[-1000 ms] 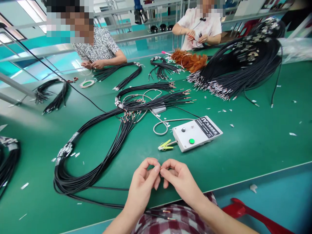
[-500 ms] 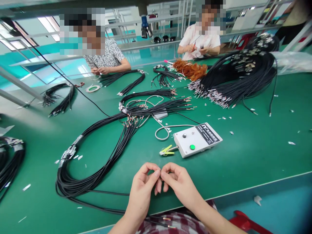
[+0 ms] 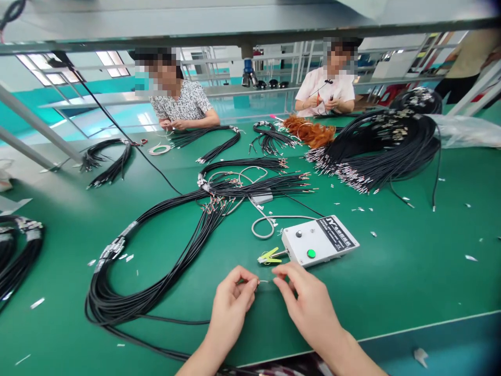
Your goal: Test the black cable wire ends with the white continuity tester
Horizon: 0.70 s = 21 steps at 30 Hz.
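My left hand point(image 3: 235, 297) pinches a short thin pale wire end point(image 3: 264, 282) that pokes out to the right of its fingertips. Just right of that tip, my right hand point(image 3: 305, 297) has thumb and forefinger apart, with nothing visible between them. Behind my hands lies a white box point(image 3: 320, 241) with a green button and a black label. A yellow clip point(image 3: 270, 256) sticks out from its left side. A looped bundle of black cables point(image 3: 133, 303) curves over the green table to the left, and some strands run beneath my left forearm.
A large heap of black cables point(image 3: 376, 151) lies at the back right beside orange strands point(image 3: 309, 131). More cable bundles point(image 3: 109, 159) sit at the back left. Two people work across the green table point(image 3: 410, 271). A metal shelf point(image 3: 195, 26) hangs overhead.
My hands were together at the fingertips; now they are apart and the pale wire end shows. My right thumb and forefinger have opened. The view has tilted upward.
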### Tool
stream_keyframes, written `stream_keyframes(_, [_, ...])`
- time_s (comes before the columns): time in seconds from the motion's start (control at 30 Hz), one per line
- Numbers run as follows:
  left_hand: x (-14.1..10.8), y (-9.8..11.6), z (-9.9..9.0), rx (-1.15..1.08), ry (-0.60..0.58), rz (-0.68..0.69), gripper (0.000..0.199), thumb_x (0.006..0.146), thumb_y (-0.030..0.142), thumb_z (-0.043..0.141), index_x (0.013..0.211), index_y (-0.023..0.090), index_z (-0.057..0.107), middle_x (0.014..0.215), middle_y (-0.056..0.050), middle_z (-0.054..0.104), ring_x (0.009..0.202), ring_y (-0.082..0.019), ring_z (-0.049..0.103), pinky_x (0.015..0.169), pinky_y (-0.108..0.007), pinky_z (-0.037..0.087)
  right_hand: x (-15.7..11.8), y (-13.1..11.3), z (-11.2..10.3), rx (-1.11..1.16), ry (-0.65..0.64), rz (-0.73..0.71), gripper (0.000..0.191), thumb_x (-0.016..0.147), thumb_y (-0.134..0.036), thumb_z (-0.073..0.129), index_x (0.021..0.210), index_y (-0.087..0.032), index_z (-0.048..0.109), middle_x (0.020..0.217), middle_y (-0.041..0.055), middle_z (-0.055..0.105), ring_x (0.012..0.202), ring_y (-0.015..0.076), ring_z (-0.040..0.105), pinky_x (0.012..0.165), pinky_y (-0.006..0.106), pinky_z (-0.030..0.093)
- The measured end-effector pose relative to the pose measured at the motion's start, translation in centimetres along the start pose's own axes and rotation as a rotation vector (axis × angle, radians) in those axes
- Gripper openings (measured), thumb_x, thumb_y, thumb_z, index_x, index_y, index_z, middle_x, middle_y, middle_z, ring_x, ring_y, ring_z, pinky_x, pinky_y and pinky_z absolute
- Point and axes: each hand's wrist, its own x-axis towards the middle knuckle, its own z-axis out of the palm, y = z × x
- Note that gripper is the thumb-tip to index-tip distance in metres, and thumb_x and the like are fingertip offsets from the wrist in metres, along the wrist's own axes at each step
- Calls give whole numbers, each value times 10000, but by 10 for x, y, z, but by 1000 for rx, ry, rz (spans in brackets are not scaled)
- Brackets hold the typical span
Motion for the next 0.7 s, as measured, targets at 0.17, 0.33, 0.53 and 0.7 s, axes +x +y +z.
stream_keyframes(0.17, [6,4,-5,-34,-89,-61,323,781,434,712,707,172,538,562,65,433,459,-71,318,449,-193,226,13,-8,-6,-325,6,-279,123,924,-296,601,965,-186,637,931,45,694,820,211,602,719,339,343])
stream_keyframes(0.33, [0,8,-7,272,-101,166,198,853,272,619,676,186,606,647,-8,552,585,-145,475,563,-243,366,27,-4,-7,-403,-105,-521,298,966,-198,522,674,-195,583,652,-12,626,665,154,540,658,333,266])
stream_keyframes(0.53, [12,4,-8,319,-5,194,158,843,235,586,694,189,606,659,4,576,612,-154,517,578,-238,388,38,13,-19,-470,16,-438,82,862,-208,690,936,-190,662,956,10,725,891,198,567,738,338,302])
stream_keyframes(0.7, [26,1,-8,266,1,131,162,826,281,574,698,185,547,570,59,484,494,-105,427,480,-204,315,55,21,-11,-664,-62,-439,192,784,-180,765,949,-167,668,997,33,721,955,221,560,797,366,300])
